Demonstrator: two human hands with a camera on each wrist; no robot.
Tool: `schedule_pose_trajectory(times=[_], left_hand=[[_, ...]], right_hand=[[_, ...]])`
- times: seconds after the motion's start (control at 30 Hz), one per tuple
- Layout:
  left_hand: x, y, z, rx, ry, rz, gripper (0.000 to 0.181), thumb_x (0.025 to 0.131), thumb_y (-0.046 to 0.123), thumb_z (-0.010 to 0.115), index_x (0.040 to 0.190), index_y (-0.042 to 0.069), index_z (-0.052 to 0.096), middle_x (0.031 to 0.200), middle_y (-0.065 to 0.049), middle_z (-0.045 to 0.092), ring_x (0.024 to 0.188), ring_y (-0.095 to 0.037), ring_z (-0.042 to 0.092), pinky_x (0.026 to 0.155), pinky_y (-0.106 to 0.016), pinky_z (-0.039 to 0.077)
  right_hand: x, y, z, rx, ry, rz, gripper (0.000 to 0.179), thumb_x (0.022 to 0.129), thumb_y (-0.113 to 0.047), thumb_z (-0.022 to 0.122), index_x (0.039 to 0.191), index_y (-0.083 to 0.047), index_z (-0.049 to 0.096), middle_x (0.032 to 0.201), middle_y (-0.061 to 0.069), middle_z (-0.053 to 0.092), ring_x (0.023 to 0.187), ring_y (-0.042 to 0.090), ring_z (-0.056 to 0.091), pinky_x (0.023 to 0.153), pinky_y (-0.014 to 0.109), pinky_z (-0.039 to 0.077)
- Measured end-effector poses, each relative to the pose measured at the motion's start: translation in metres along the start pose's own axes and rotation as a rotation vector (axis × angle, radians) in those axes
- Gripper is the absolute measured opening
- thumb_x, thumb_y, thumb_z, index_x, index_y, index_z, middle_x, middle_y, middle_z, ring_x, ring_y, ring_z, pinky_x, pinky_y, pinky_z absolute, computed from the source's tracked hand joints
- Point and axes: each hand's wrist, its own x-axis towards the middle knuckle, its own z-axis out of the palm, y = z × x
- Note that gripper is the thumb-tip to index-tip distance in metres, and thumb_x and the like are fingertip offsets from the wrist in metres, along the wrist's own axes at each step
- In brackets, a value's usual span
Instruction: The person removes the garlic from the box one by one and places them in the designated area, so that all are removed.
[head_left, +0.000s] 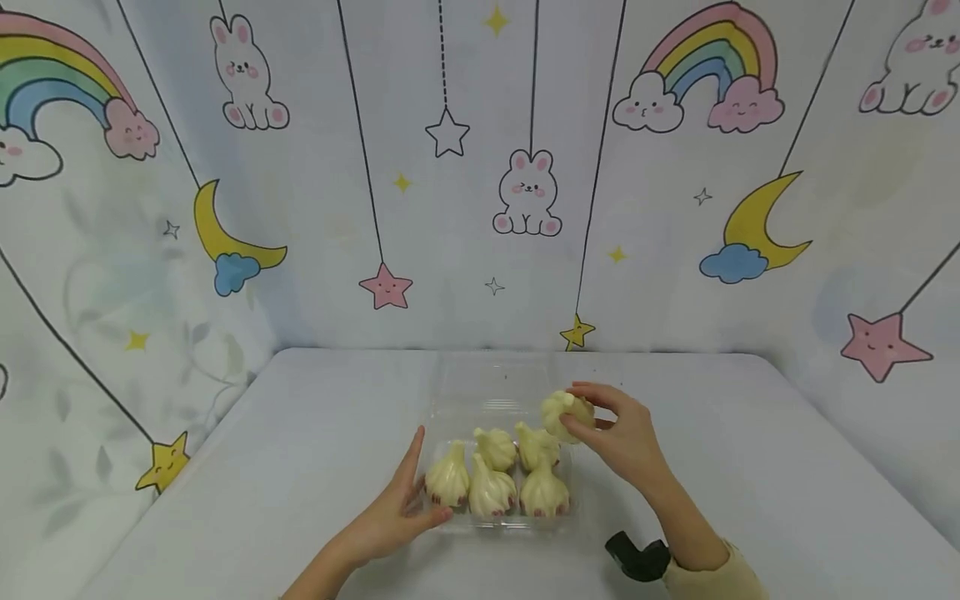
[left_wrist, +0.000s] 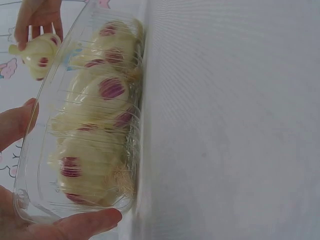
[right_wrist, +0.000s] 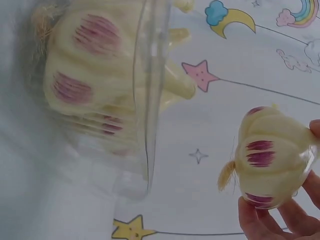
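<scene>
A clear plastic clamshell box [head_left: 517,523] stands on the white table with its lid [head_left: 487,379] laid back. Inside sit several pale garlic bulbs [head_left: 492,486] with purple patches and rootlets at the base, most stems pointing up. My left hand [head_left: 390,508] rests on the box's left front corner, thumb along the front and fingers straight at the left side. Between thumb and fingers, my right hand [head_left: 626,433] grips another garlic bulb [right_wrist: 272,155], held up over the box's back right corner. Its rootlets face the box in the right wrist view.
The white table [head_left: 300,417] spreads around the box. Behind it hangs a cloth backdrop [head_left: 315,167] printed with rabbits, stars, moons and rainbows. A black angular object [head_left: 637,557] shows beside my right wrist.
</scene>
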Motion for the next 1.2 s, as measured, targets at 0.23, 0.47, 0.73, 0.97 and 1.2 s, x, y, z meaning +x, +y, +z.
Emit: schedule_pose_trajectory(times=[0.23, 0.47, 0.73, 0.97, 1.2], left_hand=[[0.001, 0.0, 0.0, -0.011, -0.006, 0.0, 0.101, 0.087, 0.02, 0.064, 0.143, 0.026, -0.02, 0.146, -0.02, -0.024, 0.128, -0.055, 0.005, 0.1, -0.06, 0.02], [0.001, 0.0, 0.0, -0.012, -0.009, 0.004, 0.101, 0.087, 0.019, 0.064, 0.144, 0.024, -0.02, 0.146, -0.02, -0.024, 0.129, -0.054, 0.003, 0.1, -0.06, 0.02], [0.004, -0.004, 0.0, -0.006, -0.009, 0.017, 0.101, 0.087, 0.019, 0.064, 0.143, 0.026, -0.02, 0.147, -0.017, -0.023, 0.132, -0.049, -0.002, 0.102, -0.058, 0.018], [0.003, -0.003, 0.0, 0.012, -0.008, 0.025, 0.101, 0.087, 0.019, 0.064, 0.143, 0.024, -0.02, 0.147, -0.018, -0.023, 0.132, -0.047, -0.004, 0.102, -0.057, 0.018], [0.003, 0.0, -0.002, 0.021, -0.012, 0.025, 0.1, 0.088, 0.018, 0.063, 0.144, 0.019, -0.02, 0.147, -0.018, -0.023, 0.132, -0.049, 0.0, 0.103, -0.056, 0.019]], right_hand=[[0.002, 0.007, -0.013, -0.037, 0.002, 0.008, 0.036, 0.077, -0.013, 0.075, 0.11, -0.002, 0.064, 0.117, 0.014, 0.059, 0.104, 0.028, 0.054, 0.078, 0.038, 0.053], [0.004, 0.013, -0.02, -0.046, 0.015, 0.046, 0.038, 0.077, -0.015, 0.075, 0.111, -0.002, 0.064, 0.116, 0.014, 0.059, 0.106, 0.028, 0.053, 0.08, 0.04, 0.052], [0.006, 0.031, -0.031, -0.096, 0.052, 0.071, 0.037, 0.079, -0.019, 0.073, 0.111, -0.002, 0.064, 0.113, 0.014, 0.061, 0.104, 0.028, 0.054, 0.077, 0.038, 0.053], [0.009, 0.04, -0.035, -0.12, 0.055, 0.126, 0.04, 0.081, -0.024, 0.071, 0.113, -0.001, 0.062, 0.117, 0.019, 0.058, 0.109, 0.034, 0.052, 0.071, 0.031, 0.05], [0.014, 0.057, -0.033, -0.128, 0.029, 0.15, 0.041, 0.082, -0.027, 0.07, 0.112, -0.001, 0.062, 0.12, 0.02, 0.056, 0.108, 0.036, 0.053, 0.069, 0.03, 0.049]])
